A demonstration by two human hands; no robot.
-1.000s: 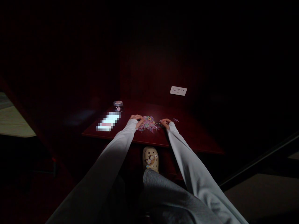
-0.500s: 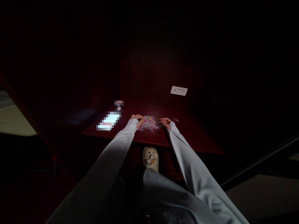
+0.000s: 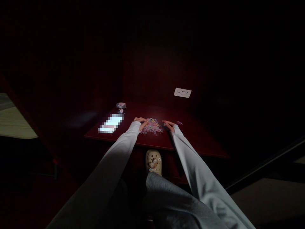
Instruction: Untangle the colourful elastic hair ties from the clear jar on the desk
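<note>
A loose pile of small elastic hair ties (image 3: 152, 126), mostly pink and purple with some yellow and green loops, lies on the dark red table (image 3: 157, 143). My left hand (image 3: 141, 121) rests at the pile's left edge, fingers curved and the thumb apart from them against the ties. Just off the right side of the pile is my right hand (image 3: 169, 125), its thumb and fingertips drawn together in a pinch. A tiny pinkish bit shows at those fingertips, too small to make out. Beyond this hand lies a small purple cluster of hair ties (image 3: 179, 122).
To the left lies a bright, pixelated phone-like screen (image 3: 111, 123). Behind it stands a small clear round container (image 3: 121, 107). A white socket plate (image 3: 182, 92) is on the back wall. Below the table's front edge is a beige clog (image 3: 153, 160).
My right hand has shifted slightly, its fingers now straighter and pinched a little away from the pile. My left hand has stayed in place at the pile.
</note>
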